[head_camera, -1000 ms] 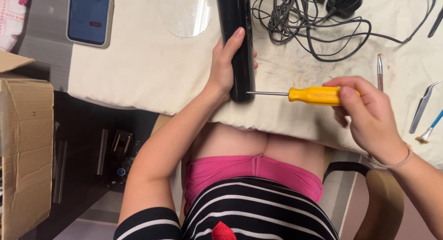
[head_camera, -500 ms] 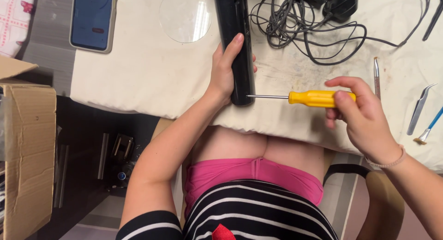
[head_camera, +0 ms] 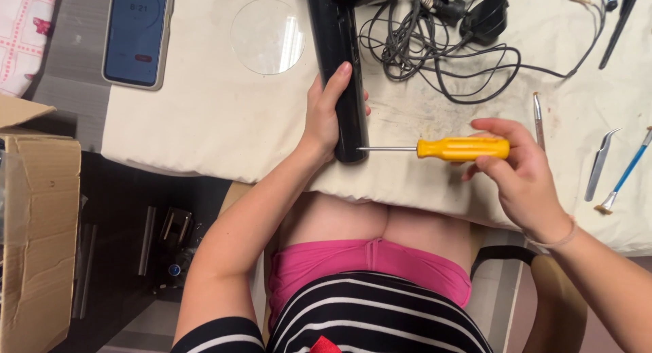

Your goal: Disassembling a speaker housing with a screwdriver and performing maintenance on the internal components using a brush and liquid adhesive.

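Left hand wrapped around the near end of a black tube, lying on the white cloth and running far to near. Right hand closed, fingertips pinching the handle of a yellow screwdriver; shaft level, pointing left, tip touching the tube's near end. Far right: tangled black cables. Far left: round glass disc, phone. Right edge: tweezers, small brush. Left, off the table: cardboard box.

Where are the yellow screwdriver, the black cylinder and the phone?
yellow screwdriver (head_camera: 462,149): head view, middle of its handle.
black cylinder (head_camera: 334,41): head view, upper body, above the left hand.
phone (head_camera: 138,34): head view, middle of its screen.
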